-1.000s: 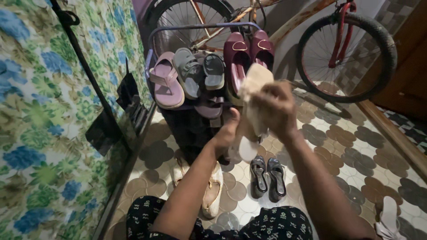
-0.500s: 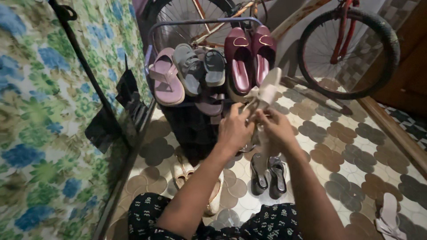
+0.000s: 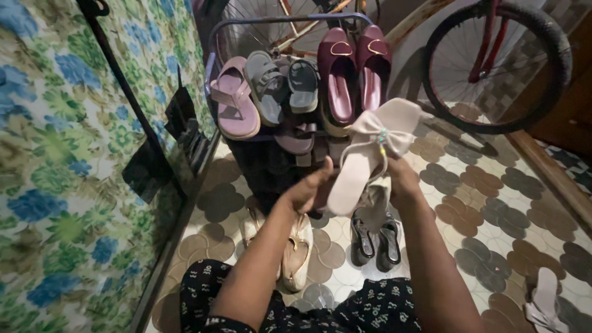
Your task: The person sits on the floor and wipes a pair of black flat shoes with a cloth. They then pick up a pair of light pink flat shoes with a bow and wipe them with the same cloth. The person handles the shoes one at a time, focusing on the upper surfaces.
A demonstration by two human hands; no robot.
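I hold a pale cream sandal with a bow on its strap, sole side away from me, in front of a shoe rack. My left hand grips its heel end from the left. My right hand holds it from behind on the right, mostly hidden by the sandal. A cloth-like piece hangs below the sandal by my right hand.
The rack holds a pink sandal, grey sandals and maroon slippers. Black heeled sandals and cream shoes lie on the patterned floor. A bicycle stands behind; a floral curtain hangs left. Another pale sandal lies bottom right.
The sandal was turned and lifted so its bow strap now faces me. Both hands shifted lower and apart along it.
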